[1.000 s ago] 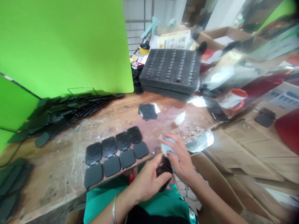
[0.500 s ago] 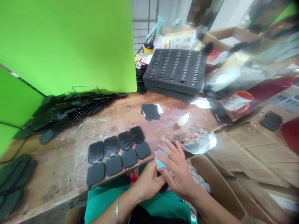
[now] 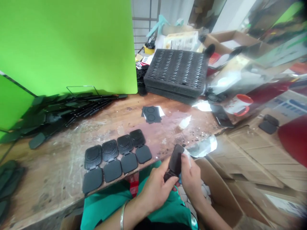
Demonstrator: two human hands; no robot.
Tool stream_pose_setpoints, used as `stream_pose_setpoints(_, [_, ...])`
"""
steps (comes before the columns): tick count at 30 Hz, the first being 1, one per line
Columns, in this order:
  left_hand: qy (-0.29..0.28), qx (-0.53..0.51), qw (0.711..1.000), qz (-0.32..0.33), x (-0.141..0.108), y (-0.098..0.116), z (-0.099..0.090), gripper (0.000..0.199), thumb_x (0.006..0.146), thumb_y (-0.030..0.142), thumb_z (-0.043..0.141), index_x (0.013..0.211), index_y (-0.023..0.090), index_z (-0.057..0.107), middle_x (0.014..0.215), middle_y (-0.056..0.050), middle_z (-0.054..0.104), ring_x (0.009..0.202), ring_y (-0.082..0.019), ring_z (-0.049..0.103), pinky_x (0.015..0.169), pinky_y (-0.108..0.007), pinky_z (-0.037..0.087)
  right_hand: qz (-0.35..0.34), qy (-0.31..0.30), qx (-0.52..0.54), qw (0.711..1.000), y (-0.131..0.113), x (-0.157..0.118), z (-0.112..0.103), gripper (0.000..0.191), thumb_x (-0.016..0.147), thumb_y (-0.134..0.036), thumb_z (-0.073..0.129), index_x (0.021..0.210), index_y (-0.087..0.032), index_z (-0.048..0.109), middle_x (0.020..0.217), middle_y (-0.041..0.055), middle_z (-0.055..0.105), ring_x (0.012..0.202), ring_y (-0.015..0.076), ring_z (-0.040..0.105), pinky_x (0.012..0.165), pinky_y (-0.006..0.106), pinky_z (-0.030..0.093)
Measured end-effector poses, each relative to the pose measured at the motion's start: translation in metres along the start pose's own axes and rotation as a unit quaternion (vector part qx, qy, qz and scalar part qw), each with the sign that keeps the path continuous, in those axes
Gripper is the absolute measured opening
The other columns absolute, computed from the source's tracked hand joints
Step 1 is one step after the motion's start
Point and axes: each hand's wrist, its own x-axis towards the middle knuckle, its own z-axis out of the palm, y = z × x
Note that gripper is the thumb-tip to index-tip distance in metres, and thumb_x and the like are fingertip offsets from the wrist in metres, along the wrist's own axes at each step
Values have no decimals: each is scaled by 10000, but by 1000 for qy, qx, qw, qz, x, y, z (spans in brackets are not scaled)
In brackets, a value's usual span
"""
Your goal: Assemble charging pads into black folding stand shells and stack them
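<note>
My left hand (image 3: 158, 185) is closed round the lower end of a black hinged case (image 3: 175, 161), held tilted above my lap at the table's front edge. My right hand (image 3: 191, 174) grips a pale blue and white cloth (image 3: 186, 155), its thumb lying along the case's right edge. Part of the cloth is hidden behind the fingers. To the left, several similar black hinged cases lie opened flat in a row, with textured upper halves such as this textured half (image 3: 110, 149) and smooth lower halves such as this smooth half (image 3: 112, 170).
Black foam trays (image 3: 176, 72) with rows of slots stand at the back. Black parts (image 3: 59, 111) are heaped before a green board (image 3: 69, 41). Black sheets (image 3: 152, 114) with rings lie mid-table. A phone (image 3: 220, 115), a mug (image 3: 241, 103) and cardboard boxes (image 3: 249, 153) are at right.
My right hand has shifted right and down, off the top of the case, taking the cloth to its side. The case's dark smooth face now shows. The view has turned slightly right.
</note>
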Motion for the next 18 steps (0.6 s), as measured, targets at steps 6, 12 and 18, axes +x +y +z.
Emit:
stream_pose_setpoints(6, [77,-2,997,-4,12,0,-7,593,841,255,632,1417,247,491,1135,-94,689,917,-267,683,783,-363,564,-124,-141,-136,973,20,-12,-6,546,1015,-523,264,776,-206,639,572,55,645,542,232,650,490,278,424])
stream_pose_setpoints(12, [82,-200,972,-87,8,8,-19,686,754,446,766,1314,203,452,873,-33,681,656,-193,698,578,-293,569,-87,11,-301,950,59,81,-68,564,935,-615,421,1131,-149,673,541,70,618,485,277,588,487,347,429])
stream_pose_setpoints(18, [118,-313,924,-187,1,2,-18,502,814,674,616,803,186,502,494,31,535,377,-101,495,344,-172,345,-241,150,-254,924,45,142,-85,641,852,-666,545,1155,-111,649,1182,239,642,1145,396,571,982,549,416])
